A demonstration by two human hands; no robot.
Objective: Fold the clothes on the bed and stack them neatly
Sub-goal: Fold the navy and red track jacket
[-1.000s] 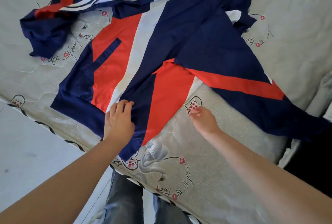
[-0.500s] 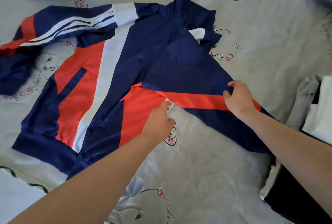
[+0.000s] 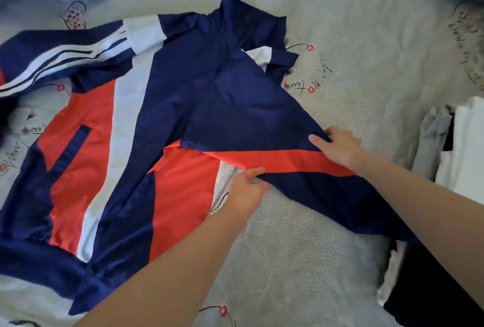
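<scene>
1. The jacket (image 3: 162, 127) lies spread on the bed (image 3: 366, 25), its sleeve (image 3: 301, 169) angled toward the near right.
2. Left hand (image 3: 246, 190) pinches the sleeve's lower edge; right hand (image 3: 340, 146) grips its upper edge, thumb on top, fingers curled under.
3. To do this well, I'd say lift both edges together, keep the sleeve taut, and lay it straight across the body so the fold sits flat.
4. Half a second ago the left hand was only reaching for that edge; now it has it, and the right hand sits a touch firmer on the fabric.
</scene>
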